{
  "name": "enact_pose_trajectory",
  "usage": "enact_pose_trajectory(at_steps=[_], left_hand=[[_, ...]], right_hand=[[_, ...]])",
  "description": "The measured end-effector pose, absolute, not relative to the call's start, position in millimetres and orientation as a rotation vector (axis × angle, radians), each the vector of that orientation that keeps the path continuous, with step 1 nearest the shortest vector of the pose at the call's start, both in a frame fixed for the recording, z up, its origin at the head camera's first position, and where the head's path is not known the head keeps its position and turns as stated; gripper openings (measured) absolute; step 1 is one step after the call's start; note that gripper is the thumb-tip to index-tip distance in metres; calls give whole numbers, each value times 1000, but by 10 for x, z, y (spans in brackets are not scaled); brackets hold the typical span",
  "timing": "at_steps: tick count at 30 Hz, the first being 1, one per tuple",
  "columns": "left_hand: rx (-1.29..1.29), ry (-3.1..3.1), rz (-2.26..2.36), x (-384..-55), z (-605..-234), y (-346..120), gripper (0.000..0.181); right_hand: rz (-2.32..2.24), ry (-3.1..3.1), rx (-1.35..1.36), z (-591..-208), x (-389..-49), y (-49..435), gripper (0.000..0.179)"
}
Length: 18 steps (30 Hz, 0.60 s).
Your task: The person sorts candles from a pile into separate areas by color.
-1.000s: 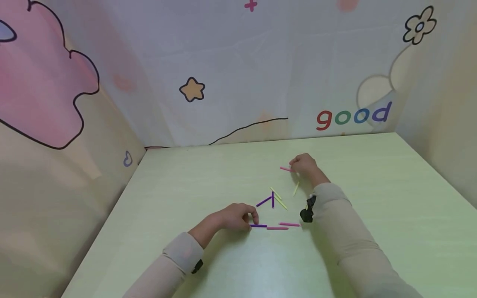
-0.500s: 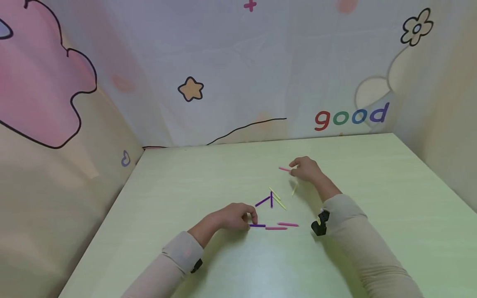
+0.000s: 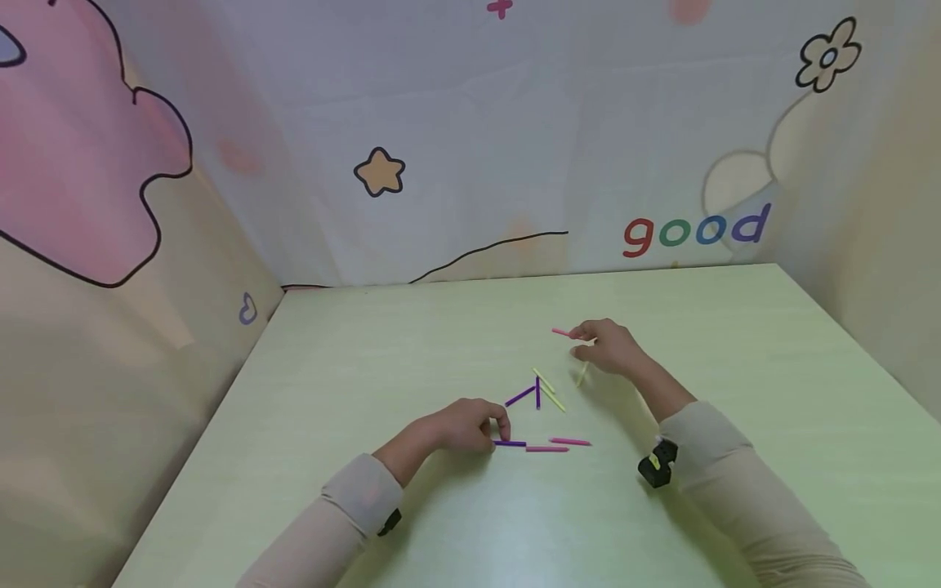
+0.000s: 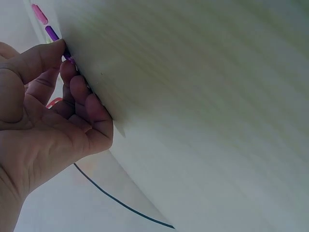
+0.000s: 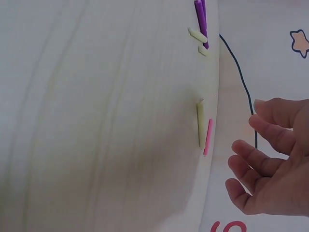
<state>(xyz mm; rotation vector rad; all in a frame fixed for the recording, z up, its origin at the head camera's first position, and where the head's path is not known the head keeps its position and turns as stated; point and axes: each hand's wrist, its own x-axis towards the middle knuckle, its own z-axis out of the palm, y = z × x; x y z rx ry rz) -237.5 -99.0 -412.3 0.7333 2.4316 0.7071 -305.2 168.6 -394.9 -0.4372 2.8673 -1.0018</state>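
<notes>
With thumb and forefinger, my left hand pinches the left end of a purple stick lying on the table. Two pink sticks follow to its right, a nearer one and a slightly farther one. My right hand hovers with thumb and fingers apart, holding nothing. Near its fingertips lie a pink stick, partly hidden in the head view, and a yellow stick. In the right wrist view, this pink stick and yellow stick lie side by side on the table.
Between the hands lie two purple sticks, one slanted and one pointing away, beside two yellow sticks, a nearer one and a farther one. Printed cloth walls enclose the pale green table.
My right hand has drawn back towards me and off the pink stick, its thumb and fingers parting. The pink stick stays in place. My left hand keeps its pinch on the purple stick.
</notes>
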Motion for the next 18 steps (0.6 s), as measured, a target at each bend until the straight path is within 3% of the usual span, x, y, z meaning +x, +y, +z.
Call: enact_pose_trajectory(at_steps=[18], left_hand=[[735,2442,712,-2360,-4110,-991,25]], right_hand=[[-1090,2793,-632,-4012,-2706,1587,30]])
